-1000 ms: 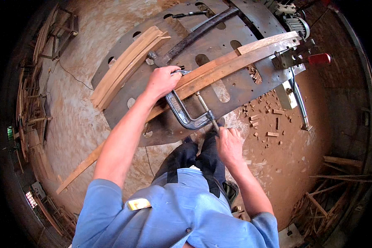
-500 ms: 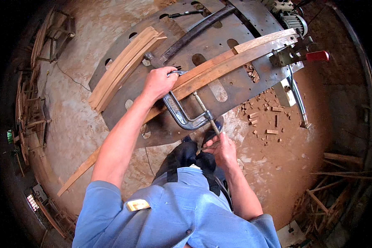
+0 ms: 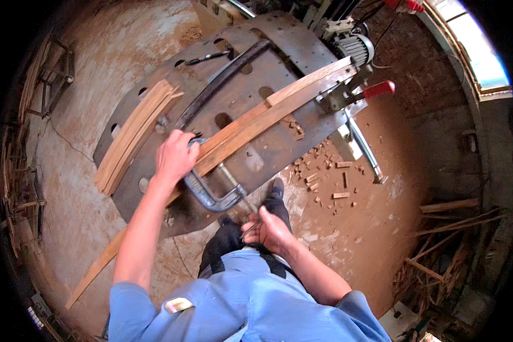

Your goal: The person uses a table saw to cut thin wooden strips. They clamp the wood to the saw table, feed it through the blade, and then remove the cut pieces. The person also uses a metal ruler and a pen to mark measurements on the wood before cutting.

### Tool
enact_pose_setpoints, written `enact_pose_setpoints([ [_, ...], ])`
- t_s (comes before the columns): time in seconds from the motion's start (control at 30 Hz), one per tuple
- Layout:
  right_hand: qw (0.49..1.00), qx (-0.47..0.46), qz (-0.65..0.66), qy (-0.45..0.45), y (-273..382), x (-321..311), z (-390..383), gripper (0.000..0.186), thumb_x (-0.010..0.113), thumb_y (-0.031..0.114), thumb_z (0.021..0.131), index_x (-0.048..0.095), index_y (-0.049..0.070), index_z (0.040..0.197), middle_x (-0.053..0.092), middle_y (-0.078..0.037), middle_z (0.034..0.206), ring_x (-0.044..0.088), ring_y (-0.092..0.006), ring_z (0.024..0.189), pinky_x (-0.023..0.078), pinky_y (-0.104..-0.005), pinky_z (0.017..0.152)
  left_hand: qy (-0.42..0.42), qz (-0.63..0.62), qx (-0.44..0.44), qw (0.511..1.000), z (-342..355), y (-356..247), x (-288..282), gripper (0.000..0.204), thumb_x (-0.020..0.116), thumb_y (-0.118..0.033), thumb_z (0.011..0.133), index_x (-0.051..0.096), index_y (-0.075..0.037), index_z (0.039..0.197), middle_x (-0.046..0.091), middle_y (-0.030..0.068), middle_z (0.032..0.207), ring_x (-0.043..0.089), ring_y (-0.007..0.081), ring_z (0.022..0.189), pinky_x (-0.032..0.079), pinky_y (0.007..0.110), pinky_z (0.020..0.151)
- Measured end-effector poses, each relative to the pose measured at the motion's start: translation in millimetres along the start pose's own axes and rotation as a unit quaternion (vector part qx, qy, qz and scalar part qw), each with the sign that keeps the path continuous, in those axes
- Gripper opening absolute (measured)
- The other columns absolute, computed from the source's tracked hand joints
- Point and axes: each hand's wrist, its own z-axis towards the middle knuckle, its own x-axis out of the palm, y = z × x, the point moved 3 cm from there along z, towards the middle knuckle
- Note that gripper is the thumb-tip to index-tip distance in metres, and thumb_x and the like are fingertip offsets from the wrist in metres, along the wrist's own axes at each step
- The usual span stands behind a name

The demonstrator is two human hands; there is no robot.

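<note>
My left hand (image 3: pixel 176 157) is closed round the far end of a grey metal C-clamp (image 3: pixel 202 195), beside the curved wooden strips (image 3: pixel 253 126). The clamp's frame reaches round the near edge of the strips, and the tip of its threaded screw (image 3: pixel 232 178) sits close to their near side. Lower down, my right hand (image 3: pixel 271 229) grips the outer end of that screw at its thin cross handle. The strips lie side by side along a dark steel table (image 3: pixel 279 145) with oval slots.
A stack of curved wood pieces (image 3: pixel 134 137) lies on the table's left side, near a dark curved bar (image 3: pixel 219 85). At the right end are a red-handled lever (image 3: pixel 376 90) and a motor (image 3: pixel 354 48). Wood offcuts (image 3: pixel 341 195) litter the floor; scrap timber (image 3: pixel 439 251) is piled lower right.
The view has turned, so the table and both hands appear further left and lower, and a window shows at the upper right. Both hands stay on the clamp.
</note>
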Motion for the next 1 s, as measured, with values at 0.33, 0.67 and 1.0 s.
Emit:
enact_pose_setpoints([
  [0.33, 0.991, 0.016, -0.121, -0.046, 139.6, -84.1, -17.8, 0.031, 0.047, 0.036, 0.1, 0.056, 0.007, 0.102, 0.066, -0.012, 0.094, 0.063, -0.0205, 0.079, 0.054, -0.034, 0.074, -0.013, -0.001, 0.157, 0.988, 121.0, -187.2, 71.2, 0.057, 0.071, -0.023, 0.075, 0.053, 0.001, 0.124, 0.056, 0.0185, 0.119, 0.054, 0.0341, 0.111, 0.046, 0.042, 0.094],
  [0.67, 0.984, -0.087, -0.085, -0.131, 266.1, -202.8, -82.7, 0.026, 0.052, 0.032, 0.097, 0.056, 0.006, 0.1, 0.066, -0.009, 0.086, 0.062, -0.0161, 0.069, 0.053, -0.03, 0.063, 0.04, 0.125, 0.027, 0.991, 183.2, -247.3, 163.3, 0.08, 0.078, -0.033, 0.073, 0.042, 0.0, 0.136, 0.054, 0.0169, 0.114, 0.053, 0.0338, 0.106, 0.045, 0.044, 0.09],
  [1.0, 0.891, -0.298, -0.276, -0.205, 437.1, -173.0, -114.2, 0.027, 0.053, 0.027, 0.096, 0.061, 0.002, 0.087, 0.062, -0.004, 0.074, 0.054, -0.0093, 0.059, 0.046, -0.0245, 0.053, 0.013, 0.141, 0.049, 0.989, 182.8, -246.8, 160.5, 0.078, 0.077, -0.035, 0.07, 0.045, -0.002, 0.134, 0.054, 0.0152, 0.105, 0.054, 0.0333, 0.099, 0.047, 0.045, 0.081],
])
